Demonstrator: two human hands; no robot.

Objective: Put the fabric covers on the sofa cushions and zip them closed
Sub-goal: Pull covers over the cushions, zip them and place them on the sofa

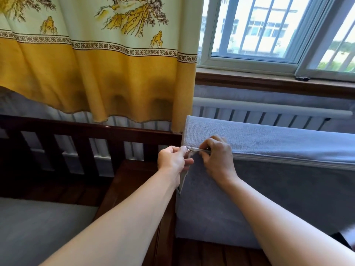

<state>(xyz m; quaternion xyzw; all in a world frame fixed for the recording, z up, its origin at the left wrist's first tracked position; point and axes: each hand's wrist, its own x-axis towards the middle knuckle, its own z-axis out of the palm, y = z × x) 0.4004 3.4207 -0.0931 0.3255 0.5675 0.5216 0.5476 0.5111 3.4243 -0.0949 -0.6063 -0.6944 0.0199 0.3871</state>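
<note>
A grey-blue sofa cushion [278,189] in its fabric cover stands on edge on the dark wooden sofa frame. A pale zipper line [288,159] runs along its upper side, shut from the right edge up to my hands. The small metal zipper slider [191,149] sits near the cushion's left corner. My left hand [173,160] pinches the cover's corner just left of the slider. My right hand [217,156] pinches the fabric and zipper tape just right of it. A loose flap of cover hangs down below my left hand.
A second grey cushion [38,227] lies flat at the lower left. The slatted wooden sofa back [86,135] runs behind it. A yellow patterned curtain [96,73] hangs above, with a radiator [269,116] and a window [269,35] at the right.
</note>
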